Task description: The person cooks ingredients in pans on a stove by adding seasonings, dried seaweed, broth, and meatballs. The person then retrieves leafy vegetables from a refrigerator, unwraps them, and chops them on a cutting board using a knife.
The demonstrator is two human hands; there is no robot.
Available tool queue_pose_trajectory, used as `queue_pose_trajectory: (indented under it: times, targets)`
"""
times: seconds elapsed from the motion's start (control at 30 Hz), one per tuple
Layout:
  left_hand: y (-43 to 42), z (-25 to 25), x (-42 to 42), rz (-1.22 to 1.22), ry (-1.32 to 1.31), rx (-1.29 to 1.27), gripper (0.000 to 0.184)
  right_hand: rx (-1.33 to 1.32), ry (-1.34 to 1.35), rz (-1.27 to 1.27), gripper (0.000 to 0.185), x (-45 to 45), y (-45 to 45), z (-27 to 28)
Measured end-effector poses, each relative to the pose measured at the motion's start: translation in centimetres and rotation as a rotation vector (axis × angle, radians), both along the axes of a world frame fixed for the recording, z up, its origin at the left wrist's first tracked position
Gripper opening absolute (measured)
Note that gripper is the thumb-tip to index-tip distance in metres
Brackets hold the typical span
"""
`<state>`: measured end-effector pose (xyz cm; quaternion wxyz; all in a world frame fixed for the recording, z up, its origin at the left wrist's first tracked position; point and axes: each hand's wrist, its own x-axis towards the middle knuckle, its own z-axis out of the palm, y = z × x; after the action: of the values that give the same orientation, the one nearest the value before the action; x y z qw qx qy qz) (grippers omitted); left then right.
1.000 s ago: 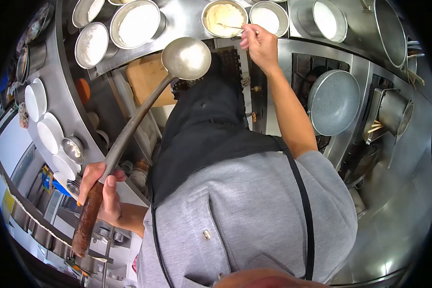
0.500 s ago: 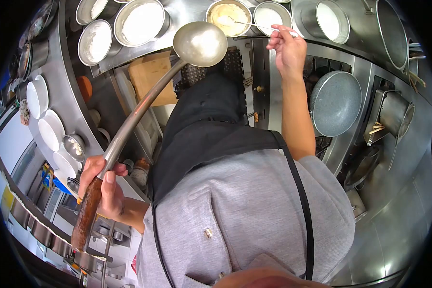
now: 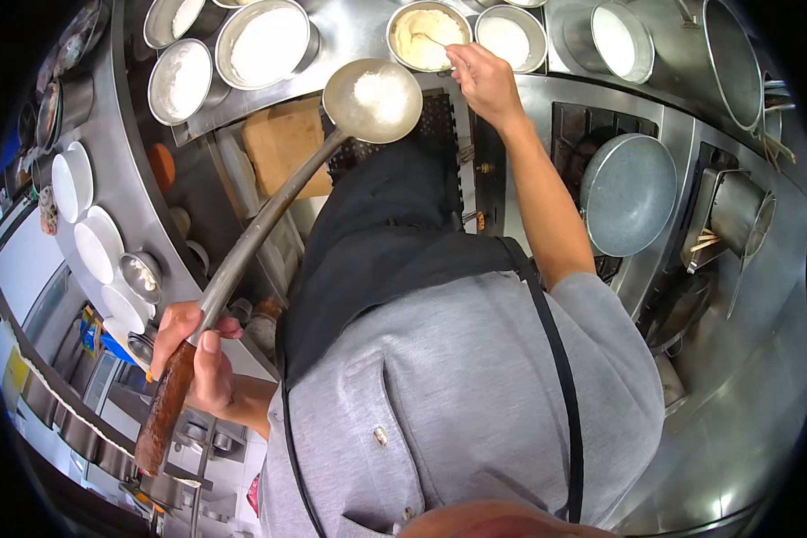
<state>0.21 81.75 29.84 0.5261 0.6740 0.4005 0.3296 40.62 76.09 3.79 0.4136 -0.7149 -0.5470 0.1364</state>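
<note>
My left hand (image 3: 202,354) is wrapped round the wooden handle of a large metal ladle (image 3: 264,224). The ladle's wide round bowl is held up in front of my apron, with a bright white patch inside; whether that is powder or glare I cannot tell. My right hand (image 3: 484,81) pinches a thin spoon (image 3: 433,39) whose tip is in pale yellow paste (image 3: 421,27). A round metal container (image 3: 393,45) holds this paste. Beside it, close to my right hand, stands a metal container of white powder (image 3: 504,40).
More metal containers of white powder (image 3: 264,43) stand along the counter, front left. At right, a wide grey pan (image 3: 628,193) sits on the stove. White bowls (image 3: 97,247) line the left counter. A large metal pot (image 3: 735,63) stands front right.
My right hand has moved left with the spoon, to the edge of the paste container. The ladle's bowl has dropped slightly towards me, and the white patch in it looks larger and brighter.
</note>
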Motion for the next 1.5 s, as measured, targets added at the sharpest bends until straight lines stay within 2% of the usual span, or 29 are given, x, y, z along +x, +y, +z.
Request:
queue_pose_trajectory:
  times: [0.13,0.3,0.5,0.87,1.1,1.2,1.23,1.27,1.33,1.5]
  targets:
    - [0.0,-0.4,-0.4,0.025,0.042,-0.002,0.03,-0.043,0.166,-0.035,0.013,-1.0,-0.8,0.9]
    - [0.2,-0.6,-0.4,0.037,0.07,0.004,0.029,-0.118,0.465,-0.2,0.019,-1.1,-1.1,1.3]
    - [0.2,-0.7,-0.6,0.015,0.058,-0.007,0.029,-0.063,0.782,-0.392,0.023,-0.2,-0.7,0.8]
    - [-0.3,-0.6,-1.3,0.03,0.041,-0.019,0.03,0.017,1.031,-0.566,0.016,1.8,-1.4,1.4]
    - [0.3,-0.8,-0.2,0.008,0.016,0.002,0.03,0.13,1.158,-0.5,0.018,2.2,-3.3,6.1]
    - [0.9,-0.8,1.0,0.002,-0.022,0.03,0.029,0.198,1.086,-0.413,0.02,1.3,-3.7,9.2]
    - [1.2,-0.8,1.6,-0.035,-0.037,0.04,0.03,0.23,0.93,-0.465,0.021,0.9,-3.7,9.7]
    - [1.5,-0.9,2.1,-0.073,-0.053,0.049,0.03,0.239,0.921,-0.477,0.021,1.1,-3.7,9.5]
    - [1.8,-1.1,2.9,-0.094,-0.066,0.04,0.03,0.242,0.645,-0.634,0.022,2.4,-3.9,7.8]
    - [2.3,-1.3,4.1,-0.105,-0.078,0.063,0.031,0.177,0.449,-0.715,0.021,4.7,-4.8,1.4]
